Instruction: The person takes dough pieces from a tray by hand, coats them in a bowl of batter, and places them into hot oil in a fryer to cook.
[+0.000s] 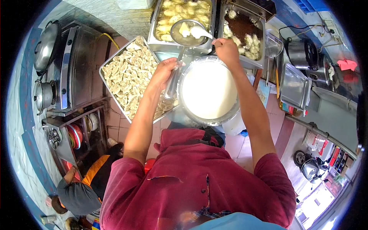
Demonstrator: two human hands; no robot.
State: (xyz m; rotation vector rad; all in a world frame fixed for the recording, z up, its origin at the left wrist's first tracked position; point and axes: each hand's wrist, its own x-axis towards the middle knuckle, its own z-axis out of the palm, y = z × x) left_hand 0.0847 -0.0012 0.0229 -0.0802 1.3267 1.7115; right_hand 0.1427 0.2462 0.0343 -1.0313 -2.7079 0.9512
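Note:
My left hand (pixel 167 71) is closed round the handle of a metal skimmer (pixel 177 38), whose round head is over the near edge of the left fryer (pixel 152 28). Pale battered pieces (pixel 184 30) lie on the skimmer. My right hand (pixel 226 50) grips a white spoon (pixel 201 33), its bowl over the skimmer's head beside the pieces. Below my hands stands a round tub (pixel 209 90) of white batter. Left of it, partly behind my left forearm, a metal tray (pixel 130 73) holds many pale pieces. Battered pieces float in the left fryer.
The right fryer (pixel 245 34) holds dark oil and fried pieces. A strainer (pixel 273 44) and a metal tray (pixel 295 86) are farther right. Pots (pixel 43 96) stand on the stove at left. Another person (pixel 82 193) is low at the bottom left.

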